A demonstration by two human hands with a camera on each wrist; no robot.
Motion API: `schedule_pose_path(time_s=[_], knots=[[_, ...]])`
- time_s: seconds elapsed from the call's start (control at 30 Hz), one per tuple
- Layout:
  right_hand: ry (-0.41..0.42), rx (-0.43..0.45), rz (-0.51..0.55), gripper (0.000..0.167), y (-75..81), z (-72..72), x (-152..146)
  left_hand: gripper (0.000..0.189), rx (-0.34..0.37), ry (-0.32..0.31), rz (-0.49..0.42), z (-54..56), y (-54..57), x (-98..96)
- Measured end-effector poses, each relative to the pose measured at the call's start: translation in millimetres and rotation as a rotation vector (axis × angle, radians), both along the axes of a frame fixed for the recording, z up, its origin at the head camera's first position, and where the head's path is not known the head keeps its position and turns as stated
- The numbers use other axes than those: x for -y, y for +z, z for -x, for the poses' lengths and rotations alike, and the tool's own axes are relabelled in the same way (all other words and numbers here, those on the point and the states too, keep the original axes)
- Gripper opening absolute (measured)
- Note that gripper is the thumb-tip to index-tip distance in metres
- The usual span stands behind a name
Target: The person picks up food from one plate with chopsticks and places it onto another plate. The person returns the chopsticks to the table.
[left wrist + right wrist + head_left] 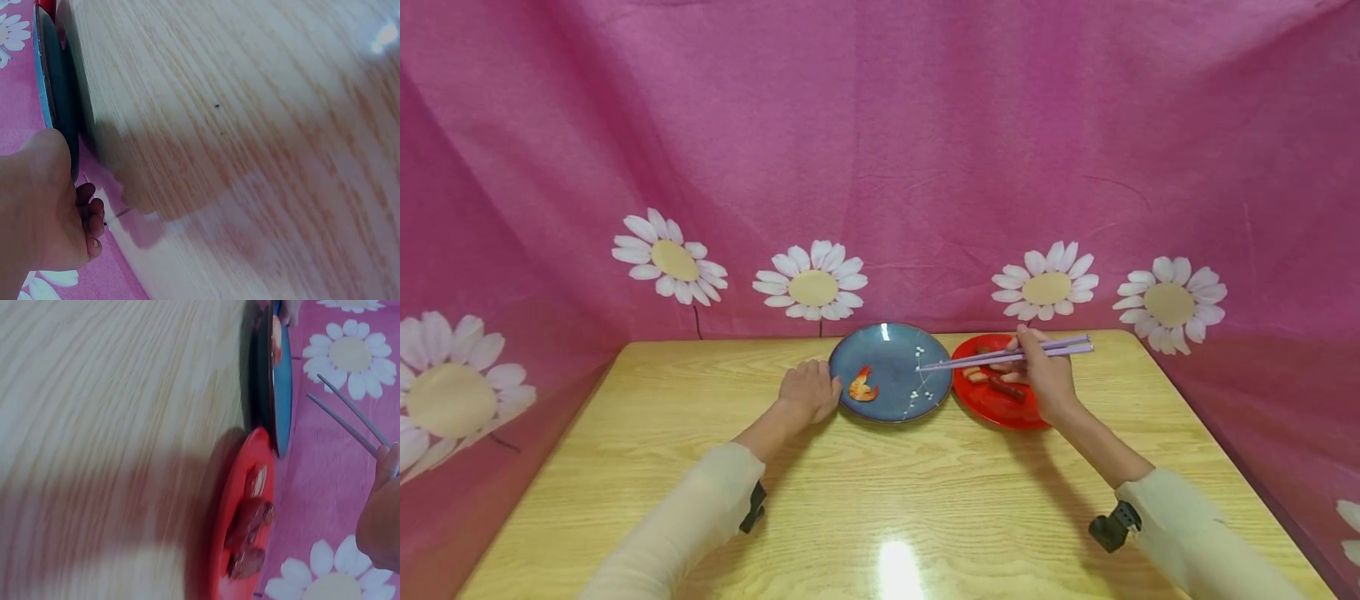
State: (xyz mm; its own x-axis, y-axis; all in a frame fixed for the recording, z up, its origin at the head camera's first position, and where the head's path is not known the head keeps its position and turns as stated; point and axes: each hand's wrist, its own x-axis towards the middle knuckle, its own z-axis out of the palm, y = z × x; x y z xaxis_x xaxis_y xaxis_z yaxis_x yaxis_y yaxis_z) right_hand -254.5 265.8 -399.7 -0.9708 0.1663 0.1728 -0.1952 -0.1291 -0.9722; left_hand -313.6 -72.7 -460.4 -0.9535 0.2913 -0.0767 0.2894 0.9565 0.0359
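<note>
My left hand (810,390) holds the left rim of a round blue plate (880,358) with white blossoms. In the left wrist view its thumb lies against the rim and the fingers (95,215) are curled. One orange cooked shrimp (862,386) lies on the plate's left side. My right hand (1043,375) grips a pair of light purple chopsticks (977,359) above a red plate (1000,412). The chopstick tips reach over the blue plate's right part, slightly apart, with nothing between them. Several brown food pieces (249,522) lie on the red plate, partly hidden by the right hand.
Both plates stand side by side near the back edge of a light wooden table (880,483). A pink cloth (925,167) with white daisies hangs behind and at both sides. Each forearm wears a dark strapped device (1116,525).
</note>
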Motion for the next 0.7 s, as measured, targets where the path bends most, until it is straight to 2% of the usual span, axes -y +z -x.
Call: schedule_pose_path(time_s=[0.17,0.3,0.57,0.7], knots=[[0.064,0.02,0.001,0.037,0.8,5.0,17,0.043,0.006,0.001,0.001,0.4,-0.2,0.3],[0.085,0.057,0.003,0.039,0.9,9.9,30,0.043,-0.001,0.0,0.007,1.3,-0.8,0.6],[-0.011,0.148,-0.12,0.038,-2.1,20.4,51,0.044,-0.013,0.0,0.016,3.4,-3.0,1.3],[-0.017,0.135,-0.085,0.037,-4.6,23.3,60,0.045,-0.01,-0.001,0.025,4.0,-4.4,1.7]])
